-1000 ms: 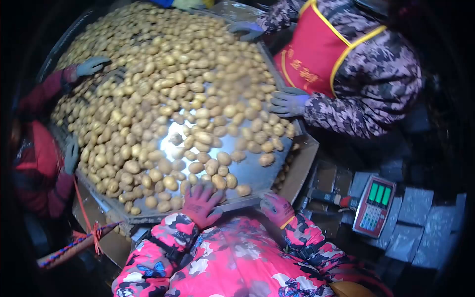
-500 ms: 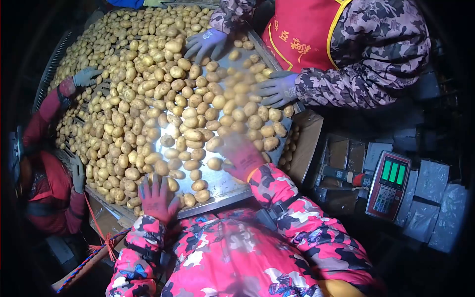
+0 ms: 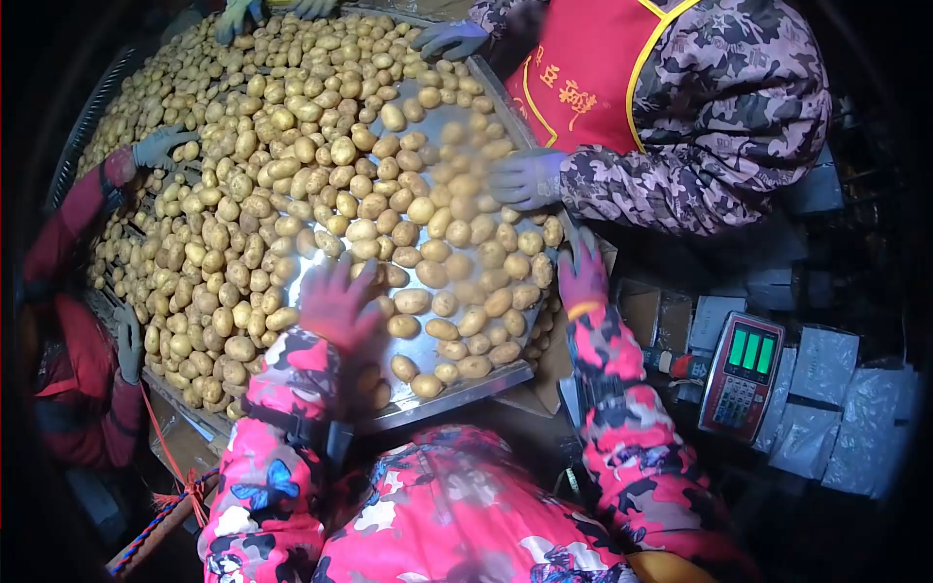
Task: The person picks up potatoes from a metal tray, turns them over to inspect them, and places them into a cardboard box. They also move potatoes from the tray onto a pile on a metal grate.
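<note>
Potatoes (image 3: 292, 173) cover most of a metal sorting table (image 3: 457, 394), thinning out toward its near end. My left hand (image 3: 335, 306), in a red and grey glove, is over the near potatoes with its fingers spread, slightly blurred; it touches or hovers just above them. A few potatoes lie partly hidden beside its wrist. At the table's right edge is my right hand (image 3: 584, 272), gloved the same way, fingers stretched out and nothing visible in it. Loose potatoes (image 3: 525, 294) lie just left of it.
A co-worker in a red apron (image 3: 583, 73) has gloved hands on the right side of the potatoes. Other people's gloved hands (image 3: 160, 148) are at the left and far edges. A scale (image 3: 742, 374) with green digits stands right, beside wrapped packages (image 3: 821, 364). A cardboard box (image 3: 544, 394) sits below the table.
My left hand has moved up and right onto the potatoes. My right hand has left the near potatoes for the right edge. The co-worker's far hand has shifted farther up.
</note>
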A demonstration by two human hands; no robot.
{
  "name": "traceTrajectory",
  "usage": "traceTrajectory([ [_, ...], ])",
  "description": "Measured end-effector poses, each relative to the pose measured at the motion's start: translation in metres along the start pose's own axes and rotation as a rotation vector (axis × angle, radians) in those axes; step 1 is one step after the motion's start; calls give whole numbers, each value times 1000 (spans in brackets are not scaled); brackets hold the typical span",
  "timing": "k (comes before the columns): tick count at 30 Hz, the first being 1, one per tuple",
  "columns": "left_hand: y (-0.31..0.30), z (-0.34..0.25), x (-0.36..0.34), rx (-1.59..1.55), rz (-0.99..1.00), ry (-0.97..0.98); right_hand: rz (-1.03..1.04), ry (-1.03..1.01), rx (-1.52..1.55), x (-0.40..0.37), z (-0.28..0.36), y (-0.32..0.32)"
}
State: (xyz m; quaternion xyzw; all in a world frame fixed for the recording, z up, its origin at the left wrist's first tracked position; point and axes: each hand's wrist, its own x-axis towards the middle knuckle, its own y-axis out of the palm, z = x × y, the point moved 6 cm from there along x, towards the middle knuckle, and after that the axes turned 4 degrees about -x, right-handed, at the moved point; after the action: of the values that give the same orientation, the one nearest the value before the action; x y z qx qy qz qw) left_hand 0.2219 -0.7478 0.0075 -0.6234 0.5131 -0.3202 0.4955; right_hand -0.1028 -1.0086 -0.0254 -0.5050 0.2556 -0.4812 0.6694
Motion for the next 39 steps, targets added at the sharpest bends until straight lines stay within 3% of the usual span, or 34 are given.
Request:
traceTrajectory([
  [1, 4, 16, -11, -49, 48, -46, -8, 64, -25, 11, -3, 12],
  [4, 4, 42, -73, 85, -31, -60, 235, -82, -319, -6, 38, 31],
  [5, 3, 51, -96, 92, -39, -79, 350, -226, -397, -33, 49, 42],
  [6, 10, 66, -123, 138, -22, -92, 193, -312, -238, -66, 49, 44],
  [8, 24, 74, -165, 169, -25, -169, 294, -459, -156, -103, 58, -1],
  [11, 34, 74, -185, 150, -60, -308, 376, -56, 152, -118, -7, -16],
  [13, 37, 66, -174, 170, -60, -349, 210, 4, 31, -82, -11, -36],
  [16, 28, 44, -145, 125, 7, -315, 42, -313, -56, -7, 40, -13],
  [18, 26, 24, -132, 58, 54, -223, 99, -413, -160, 31, 88, 9],
  [21, 27, -7, -124, -26, 127, -113, 273, -589, -199, 15, 116, 47],
  [22, 28, -13, -128, -39, 187, -23, 228, -660, -98, 3, 106, 48],
  [25, 36, -15, -147, -62, 211, 94, 313, -360, 155, -45, 53, 15],
  [26, 40, -14, -149, -53, 221, 97, 270, -265, 66, -65, 32, 6],
  [28, 41, -18, -139, -104, 225, 73, 46, -371, -230, -99, 37, -29],
  [32, 36, -26, -95, -160, 59, 133, 423, -363, -52, -136, 77, -1],
  [35, 22, -8, -71, -323, -55, 137, 639, -170, -246, -112, 98, 15],
  [38, 3, 1, -79, -463, -245, -19, 739, -153, -294, -91, 94, 43],
  [39, 14, 5, -84, -810, -151, -190, 776, -111, -253, -84, 87, 46],
])
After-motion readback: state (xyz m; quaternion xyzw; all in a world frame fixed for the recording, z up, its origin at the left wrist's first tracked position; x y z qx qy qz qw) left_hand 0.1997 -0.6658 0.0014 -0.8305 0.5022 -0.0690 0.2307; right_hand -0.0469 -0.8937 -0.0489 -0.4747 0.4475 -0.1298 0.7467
